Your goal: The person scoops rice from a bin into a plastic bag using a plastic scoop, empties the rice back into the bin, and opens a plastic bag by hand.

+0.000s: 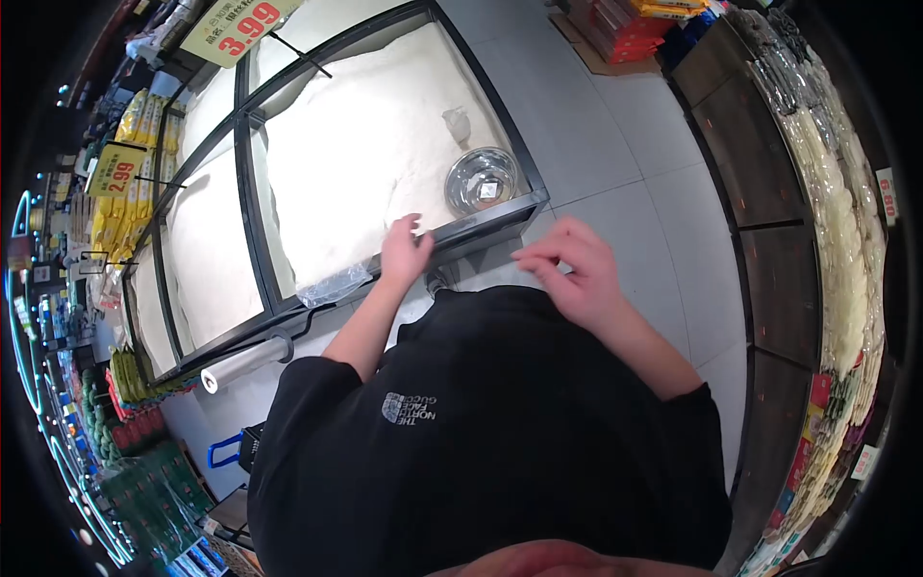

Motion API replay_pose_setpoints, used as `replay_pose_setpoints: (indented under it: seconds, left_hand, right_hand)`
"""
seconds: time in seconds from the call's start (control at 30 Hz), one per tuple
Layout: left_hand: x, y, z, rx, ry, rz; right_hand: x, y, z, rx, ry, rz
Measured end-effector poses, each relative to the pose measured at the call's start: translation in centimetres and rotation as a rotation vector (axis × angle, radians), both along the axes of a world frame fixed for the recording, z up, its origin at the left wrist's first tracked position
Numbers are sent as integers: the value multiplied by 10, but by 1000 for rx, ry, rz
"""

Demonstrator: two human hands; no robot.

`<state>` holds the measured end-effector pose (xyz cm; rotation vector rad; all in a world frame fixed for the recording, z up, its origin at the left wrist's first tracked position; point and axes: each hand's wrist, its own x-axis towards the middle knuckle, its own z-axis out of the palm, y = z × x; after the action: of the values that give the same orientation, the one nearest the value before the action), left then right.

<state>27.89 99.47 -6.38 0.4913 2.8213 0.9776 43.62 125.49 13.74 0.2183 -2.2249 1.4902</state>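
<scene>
My left hand (406, 250) is over the front edge of a dark-framed bin (481, 229), its fingers loosely bent and apart, with nothing visible in it. The bin holds a white, powdery or fine-grained heap (356, 144). To the right, my right hand (577, 271) hovers in front of the bin's near corner, fingers loosely curved, and no object shows in it. A clear round bowl (469, 185) rests on the white heap in that corner. Just behind it lies a small translucent scoop-like piece (457, 125). A crumpled clear plastic bag (334, 287) lies over the front edge, left of my left hand.
A roll of plastic bags (245, 365) sticks out from the bin's front. Price signs (240, 37) stand over the bins. Packed shelves (836, 240) run along the right, beyond a tiled floor (615, 144). A blue-handled basket (231, 450) is at lower left.
</scene>
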Motion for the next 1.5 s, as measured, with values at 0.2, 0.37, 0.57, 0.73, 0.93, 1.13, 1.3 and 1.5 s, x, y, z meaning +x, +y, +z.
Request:
replay_pose_setpoints:
  seconds: [0.2,0.37,0.57,0.73,0.93,1.13,1.3,1.5]
  left_hand:
    - [44,91,-30,-600,190,-325]
    - [34,109,-22,-717,96,-319]
    - [19,152,-9,-835,-197,-243]
    - [9,213,-9,-952,-384,-222]
    - [-19,306,-6,-983,-643,-235]
    - [-48,323,-11,-889,-766,-219]
    - [-24,330,-42,-755,-678,145]
    - [-26,377,-52,-579,-621,717]
  right_hand:
    - [110,76,-113,-558,-846,-258]
    - [149,117,-134,-672,-784,-281]
    - [144,184,-156,-726,-953,-270]
    - [126,266,-193,-628,-1020,-240]
    - [181,418,-319,-28,-1183,-403]
    - [235,540,-326,-51,-1451,-486]
    - [189,630,-339,-40,-1472,-410]
    - [77,748,-352,-33,-1396,-242]
